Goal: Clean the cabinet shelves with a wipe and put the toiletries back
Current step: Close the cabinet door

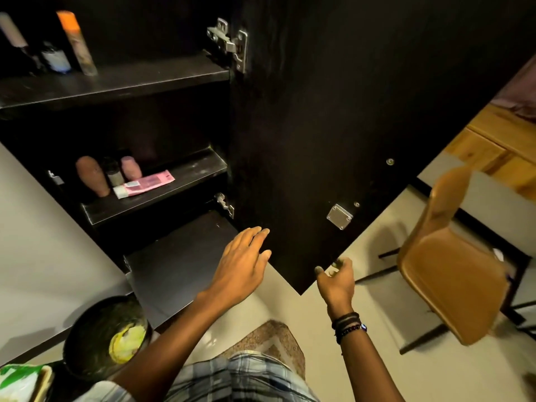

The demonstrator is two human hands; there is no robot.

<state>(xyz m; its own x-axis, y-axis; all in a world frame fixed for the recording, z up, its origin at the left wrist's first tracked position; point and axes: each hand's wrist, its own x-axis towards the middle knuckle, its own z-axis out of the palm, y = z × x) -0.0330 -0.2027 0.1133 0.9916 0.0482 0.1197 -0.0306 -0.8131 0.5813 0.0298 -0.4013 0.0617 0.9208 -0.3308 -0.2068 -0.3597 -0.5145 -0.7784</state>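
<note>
Toiletries stand on the top shelf [116, 82]; more, with a pink tube [143, 184], sit on the middle shelf [162, 195]. The left hand [240, 265] hovers flat and empty by the bare bottom shelf [179, 256]. The right hand [338, 278] grips the door [333, 126] edge.

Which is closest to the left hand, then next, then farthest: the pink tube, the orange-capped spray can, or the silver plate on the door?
From the left hand:
1. Silver plate, just to its right on the open door.
2. Pink tube, lying on the middle shelf, up and left.
3. Orange-capped spray can, standing on the top shelf, farthest.
</note>
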